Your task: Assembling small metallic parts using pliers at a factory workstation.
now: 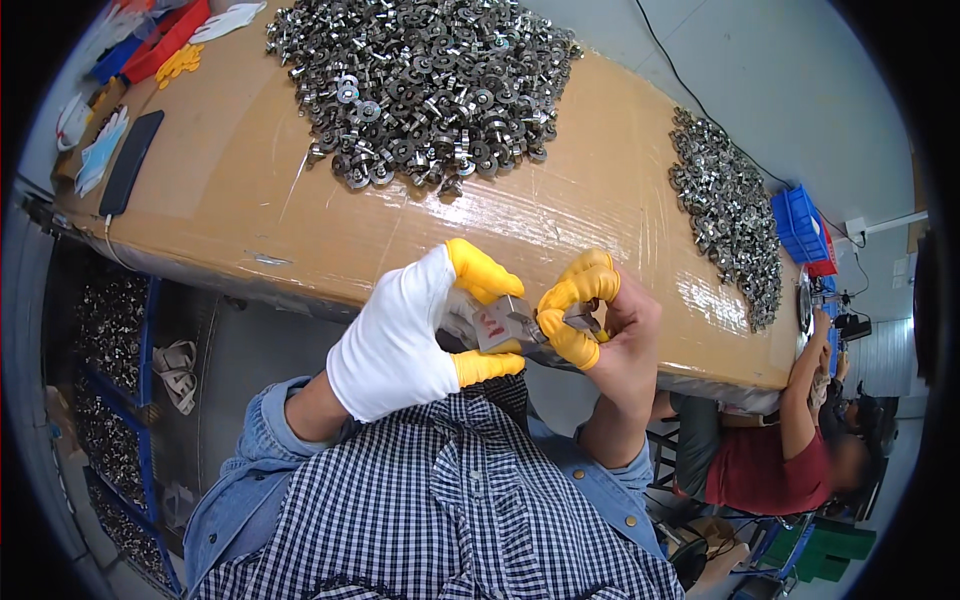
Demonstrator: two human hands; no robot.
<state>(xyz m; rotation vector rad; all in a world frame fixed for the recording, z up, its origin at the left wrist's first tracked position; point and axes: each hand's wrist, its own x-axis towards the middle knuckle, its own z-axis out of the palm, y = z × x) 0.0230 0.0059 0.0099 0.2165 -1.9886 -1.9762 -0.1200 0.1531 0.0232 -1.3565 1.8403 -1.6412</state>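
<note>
My left hand (395, 340), in a white glove with yellow fingertip covers, is closed around a grey metal block (500, 328) with red marks on its face. Thumb and fingers grip it from two sides. My right hand (622, 325) wears only yellow finger covers and is closed beside the block. Its fingers pinch a small shiny metal piece (581, 320), partly hidden, whose exact kind I cannot make out. Both hands are close together, just off the table's near edge. Beyond them a big heap of small metal wheel-like parts with pins (430, 95) lies on the table.
A cardboard-covered table (330, 235) spans the view. On it are a second metal-part heap (725, 215), a black phone (132, 162) with cable, a face mask (100, 150) and a red bin (168, 40). Blue crates (800, 225) and a seated co-worker (765, 460) are at right.
</note>
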